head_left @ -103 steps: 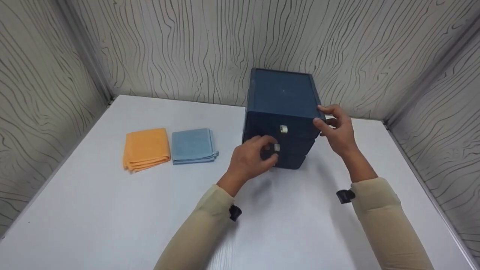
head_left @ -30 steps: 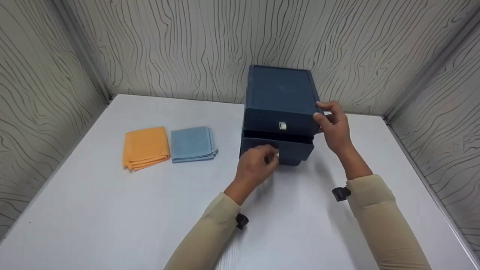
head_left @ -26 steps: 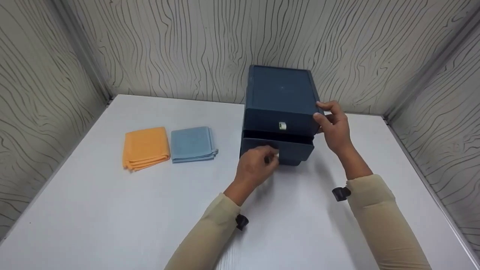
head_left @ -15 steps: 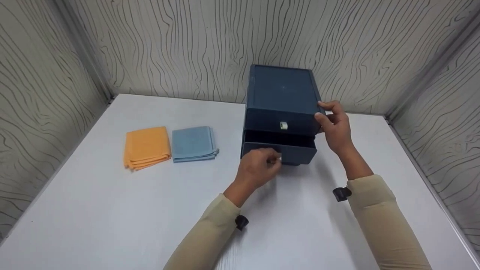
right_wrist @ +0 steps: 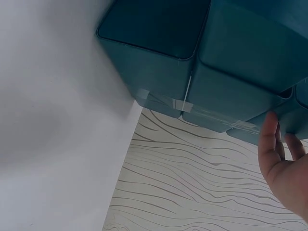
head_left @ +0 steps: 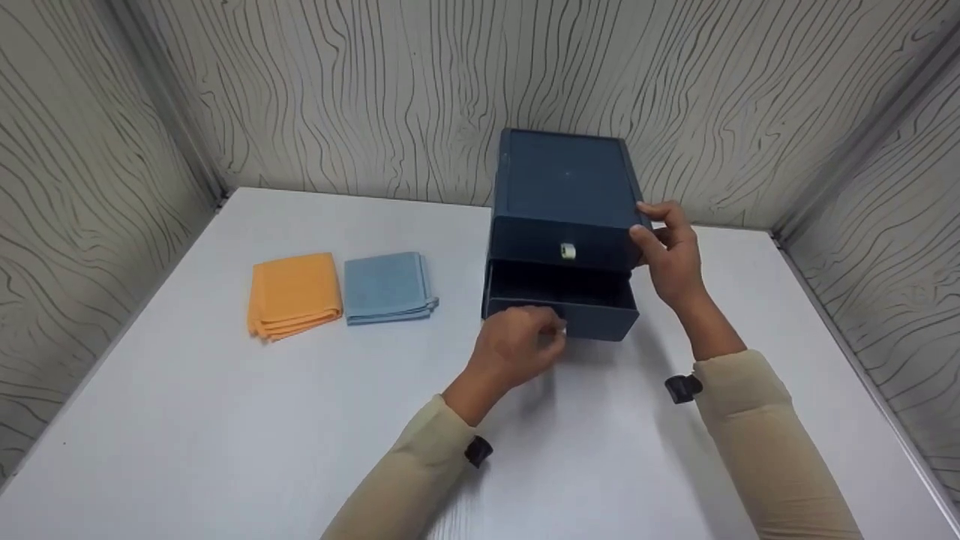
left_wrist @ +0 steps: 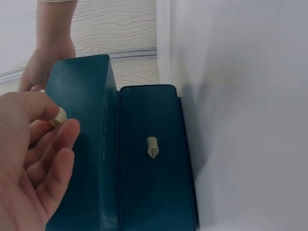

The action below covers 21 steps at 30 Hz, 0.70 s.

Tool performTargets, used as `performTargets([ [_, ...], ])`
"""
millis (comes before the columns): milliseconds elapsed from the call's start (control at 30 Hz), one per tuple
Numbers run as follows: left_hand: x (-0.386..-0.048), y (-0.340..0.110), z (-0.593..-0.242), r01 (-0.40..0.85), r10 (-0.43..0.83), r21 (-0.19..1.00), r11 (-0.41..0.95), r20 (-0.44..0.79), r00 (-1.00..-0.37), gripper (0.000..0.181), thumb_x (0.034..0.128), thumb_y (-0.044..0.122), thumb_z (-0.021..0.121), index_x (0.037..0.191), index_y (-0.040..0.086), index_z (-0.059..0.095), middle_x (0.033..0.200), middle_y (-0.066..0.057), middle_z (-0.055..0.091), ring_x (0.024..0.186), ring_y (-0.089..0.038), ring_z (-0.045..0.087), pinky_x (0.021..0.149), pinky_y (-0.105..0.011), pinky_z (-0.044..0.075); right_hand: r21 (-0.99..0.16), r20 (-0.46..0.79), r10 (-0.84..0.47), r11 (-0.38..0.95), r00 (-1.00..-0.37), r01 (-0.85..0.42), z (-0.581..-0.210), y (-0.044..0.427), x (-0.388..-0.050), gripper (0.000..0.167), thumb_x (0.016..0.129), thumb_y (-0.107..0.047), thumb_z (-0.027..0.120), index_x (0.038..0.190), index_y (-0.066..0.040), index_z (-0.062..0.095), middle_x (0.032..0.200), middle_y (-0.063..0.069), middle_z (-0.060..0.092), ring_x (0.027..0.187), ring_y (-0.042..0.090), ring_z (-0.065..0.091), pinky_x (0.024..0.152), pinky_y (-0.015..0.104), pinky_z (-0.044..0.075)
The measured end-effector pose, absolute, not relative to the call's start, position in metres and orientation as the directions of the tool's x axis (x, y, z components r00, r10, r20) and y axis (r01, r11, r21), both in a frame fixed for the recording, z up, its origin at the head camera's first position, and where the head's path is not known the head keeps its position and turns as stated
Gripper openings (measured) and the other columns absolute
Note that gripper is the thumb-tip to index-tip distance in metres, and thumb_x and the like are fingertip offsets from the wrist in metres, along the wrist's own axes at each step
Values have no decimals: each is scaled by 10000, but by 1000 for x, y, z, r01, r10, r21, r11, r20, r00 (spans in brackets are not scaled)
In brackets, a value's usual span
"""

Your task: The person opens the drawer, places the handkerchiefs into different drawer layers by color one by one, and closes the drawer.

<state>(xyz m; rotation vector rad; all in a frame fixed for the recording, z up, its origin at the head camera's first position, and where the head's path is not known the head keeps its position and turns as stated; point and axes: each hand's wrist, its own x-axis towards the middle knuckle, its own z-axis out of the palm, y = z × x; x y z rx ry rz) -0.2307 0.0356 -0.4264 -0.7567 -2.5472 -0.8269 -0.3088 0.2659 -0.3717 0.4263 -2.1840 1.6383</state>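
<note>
A dark blue drawer unit (head_left: 566, 180) stands at the back of the table, its middle drawer (head_left: 604, 321) pulled partway out. The inside of that drawer looks dark, with nothing visible in it. The left hand (head_left: 517, 345) pinches the drawer's small pale knob; in the left wrist view the thumb and finger of this hand (left_wrist: 33, 149) meet at the knob (left_wrist: 59, 117). At the unit's upper right front corner, the right hand (head_left: 671, 259) grips the edge. The right wrist view has its fingers (right_wrist: 270, 137) against the unit's side (right_wrist: 231, 91).
An orange folded cloth (head_left: 294, 296) and a blue folded cloth (head_left: 388, 288) lie side by side on the white table (head_left: 225, 435), left of the unit. Wood-patterned panels (head_left: 360, 97) rise behind and at both sides. Tape (right_wrist: 183, 105) runs along the unit's side.
The middle drawer, closed in the oldest frame, has slid out toward the person, with the left hand moving along at its knob. The right hand has stayed at the unit's corner.
</note>
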Motion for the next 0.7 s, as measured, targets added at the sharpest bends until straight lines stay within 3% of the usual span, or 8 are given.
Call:
performTargets([
  [200,-225,35,-424,602,407,411,684,470,-783,95,845,197,669,904,170,739,831,58,739,716,-36,664,624,-118,484,-853,451,-12,288,-892,-435,-364,261,-302,321,923,-61,544,1223,40,494,1092,-48,501,744,73,549,572,191,522],
  [500,-216,33,-423,618,441,390,682,455,-774,74,845,198,672,884,173,730,786,67,723,648,-20,617,582,-107,452,-842,471,-10,294,-882,-452,-372,265,-308,264,934,-101,561,1195,-67,536,1139,16,510,764,101,557,577,196,524],
  [700,-211,32,-424,644,450,338,686,497,-742,62,836,190,672,849,174,731,740,70,700,615,-28,590,553,-117,441,-827,493,-25,298,-870,-477,-375,267,-309,311,941,-126,555,1225,-7,508,1129,-29,508,755,96,557,589,189,521],
])
